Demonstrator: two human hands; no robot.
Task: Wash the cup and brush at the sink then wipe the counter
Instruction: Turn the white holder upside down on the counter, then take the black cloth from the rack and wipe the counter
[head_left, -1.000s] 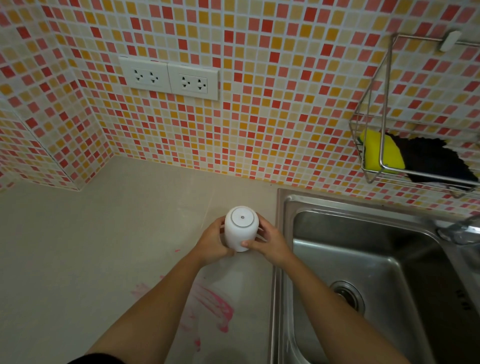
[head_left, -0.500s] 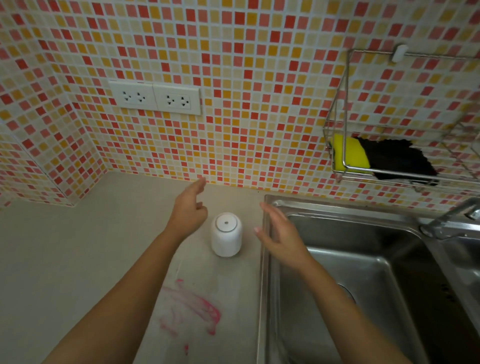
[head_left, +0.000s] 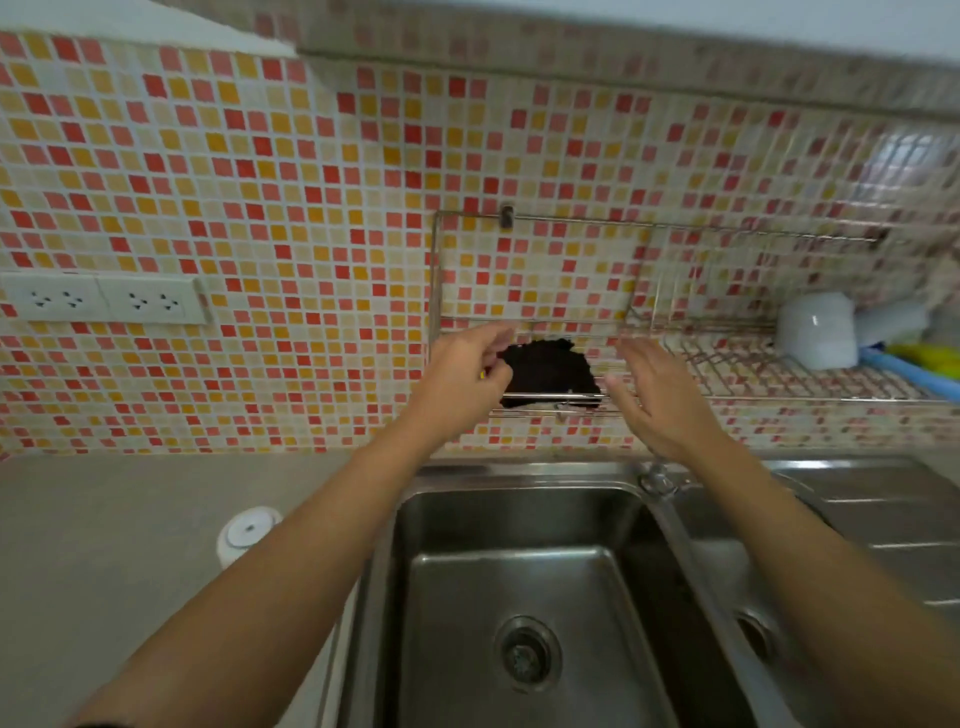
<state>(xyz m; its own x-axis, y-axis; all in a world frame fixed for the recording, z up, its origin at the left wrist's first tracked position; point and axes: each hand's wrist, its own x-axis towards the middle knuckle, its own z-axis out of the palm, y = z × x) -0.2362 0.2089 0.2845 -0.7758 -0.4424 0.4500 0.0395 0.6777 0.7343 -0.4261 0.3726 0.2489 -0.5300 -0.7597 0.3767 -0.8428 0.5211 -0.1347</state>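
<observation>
The white cup stands upside down on the beige counter left of the sink, partly hidden by my left forearm. My left hand is raised to the wire wall rack, its fingers loosely curled and apart beside a black cloth lying in the rack. A sliver of yellow shows at the hand's edge. My right hand hovers open just right of the cloth, holding nothing. I cannot make out a brush.
Another white cup and blurred blue and yellow items sit on the rack's right part. A tap stands between the sink and a second basin. Wall sockets are at the left.
Both hands let go of the cup, left it upside down on the counter, and rose to the wall rack. The view tilted up and to the right.
</observation>
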